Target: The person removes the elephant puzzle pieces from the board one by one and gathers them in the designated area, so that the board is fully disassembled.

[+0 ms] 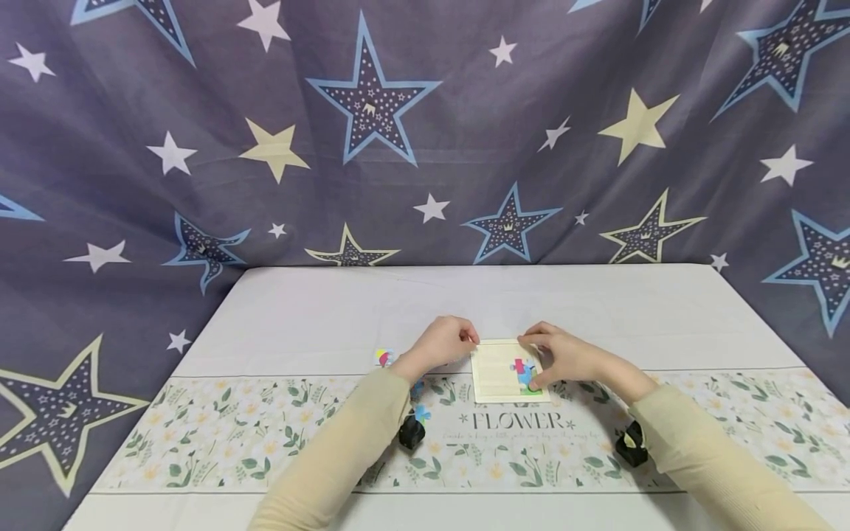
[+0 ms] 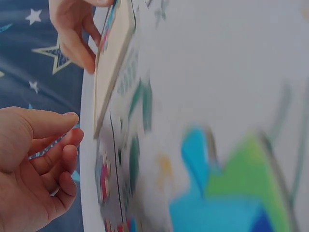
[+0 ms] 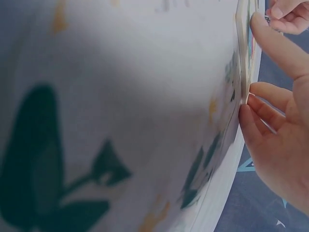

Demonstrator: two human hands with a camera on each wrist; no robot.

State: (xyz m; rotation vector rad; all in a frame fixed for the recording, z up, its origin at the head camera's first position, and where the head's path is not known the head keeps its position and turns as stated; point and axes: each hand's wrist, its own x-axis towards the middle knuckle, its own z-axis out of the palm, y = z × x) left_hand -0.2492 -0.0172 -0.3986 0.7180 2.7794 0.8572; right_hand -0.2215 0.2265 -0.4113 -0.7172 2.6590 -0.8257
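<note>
A square cream puzzle board point(image 1: 494, 372) with a raised rim lies on the table. Joined pieces point(image 1: 524, 375) in blue, pink and green fill part of its right side. My right hand point(image 1: 564, 354) holds the board at the right: the thumb rests on the pieces near the lower corner, and the fingers touch the far right rim. By the far left corner is my left hand point(image 1: 446, 341). In the left wrist view, its thumb and loosely curled fingers point(image 2: 72, 137) stand apart from the board with nothing visible between them.
Loose puzzle pieces lie left of the board: a yellow-and-red one point(image 1: 384, 358) farther back and a blue one point(image 1: 421, 414) near the left wrist. A blue and green piece point(image 2: 227, 193) looms blurred in the left wrist view. A floral runner point(image 1: 265, 428) crosses the white table.
</note>
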